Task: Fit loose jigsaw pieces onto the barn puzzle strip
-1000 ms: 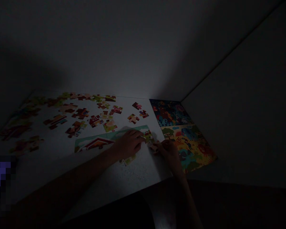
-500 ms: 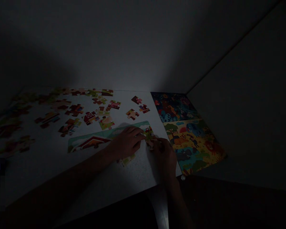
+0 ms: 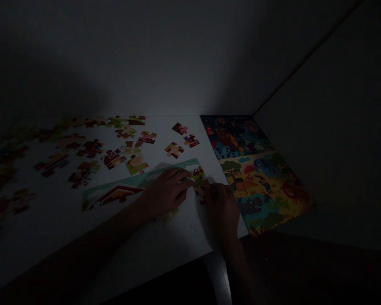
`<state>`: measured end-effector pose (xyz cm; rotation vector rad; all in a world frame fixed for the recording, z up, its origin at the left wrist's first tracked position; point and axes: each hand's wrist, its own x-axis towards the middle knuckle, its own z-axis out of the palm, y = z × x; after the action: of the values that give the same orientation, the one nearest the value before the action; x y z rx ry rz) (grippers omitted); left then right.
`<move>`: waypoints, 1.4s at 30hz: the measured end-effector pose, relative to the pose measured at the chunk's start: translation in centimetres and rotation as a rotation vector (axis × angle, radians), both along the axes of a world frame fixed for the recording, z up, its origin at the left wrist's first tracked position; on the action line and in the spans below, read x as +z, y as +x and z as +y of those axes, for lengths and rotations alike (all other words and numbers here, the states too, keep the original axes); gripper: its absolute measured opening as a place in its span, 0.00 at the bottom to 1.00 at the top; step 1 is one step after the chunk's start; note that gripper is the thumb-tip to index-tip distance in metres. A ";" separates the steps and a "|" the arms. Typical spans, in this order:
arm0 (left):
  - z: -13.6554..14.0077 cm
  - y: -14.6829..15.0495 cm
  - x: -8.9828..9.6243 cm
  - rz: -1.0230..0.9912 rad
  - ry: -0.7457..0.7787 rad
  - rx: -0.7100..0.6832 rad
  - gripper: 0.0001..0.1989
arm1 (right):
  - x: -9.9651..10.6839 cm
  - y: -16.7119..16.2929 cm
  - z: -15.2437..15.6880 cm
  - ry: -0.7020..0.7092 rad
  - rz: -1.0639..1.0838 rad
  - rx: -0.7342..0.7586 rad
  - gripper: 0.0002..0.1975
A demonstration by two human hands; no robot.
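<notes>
A joined strip of jigsaw puzzle [image 3: 119,193], with a red barn roof and teal sky, lies across the white table. My left hand [image 3: 167,191] rests over its right half, fingers stretched toward the red tractor [image 3: 197,171] at that end. At the strip's lower right corner, my right hand [image 3: 225,209] pinches a brownish puzzle piece [image 3: 199,195], which touches or nearly touches the strip; the dim light hides whether they interlock. Another loose piece [image 3: 169,217] shows partly from beneath my left wrist.
Many loose puzzle pieces [image 3: 89,148] spread over the table's left and back. Three pieces lie near the back middle, one of them tan [image 3: 174,150]. To the right are a dark-blue animal picture [image 3: 235,135] and a yellow savanna picture [image 3: 263,190]. Walls border the table.
The view has shifted slightly, so the loose pieces appear farther left. Both hands keep nearly the same place at the strip's right end, with the right hand still on the piece.
</notes>
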<state>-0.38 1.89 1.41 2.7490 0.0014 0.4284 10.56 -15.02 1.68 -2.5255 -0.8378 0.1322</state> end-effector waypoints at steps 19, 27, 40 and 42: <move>1.8 -1.1 -0.8 -0.443 -0.289 0.253 0.14 | -1.7 -9.1 0.9 0.271 -0.111 0.328 0.24; 3.0 -1.4 -1.4 -0.361 -0.220 0.287 0.14 | 1.3 -11.4 2.6 0.046 0.000 0.244 0.19; -1.4 -1.0 -0.8 -0.178 0.072 -0.063 0.16 | -2.5 -4.5 -5.4 0.308 -0.186 0.126 0.18; -1.8 -0.8 -0.8 -0.151 0.081 -0.088 0.16 | -2.6 -3.4 -5.6 0.322 -0.209 0.105 0.18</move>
<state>-1.22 0.08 0.57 2.7755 -0.1788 0.6235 7.16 -20.58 -0.88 -2.2179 -0.9866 -0.2203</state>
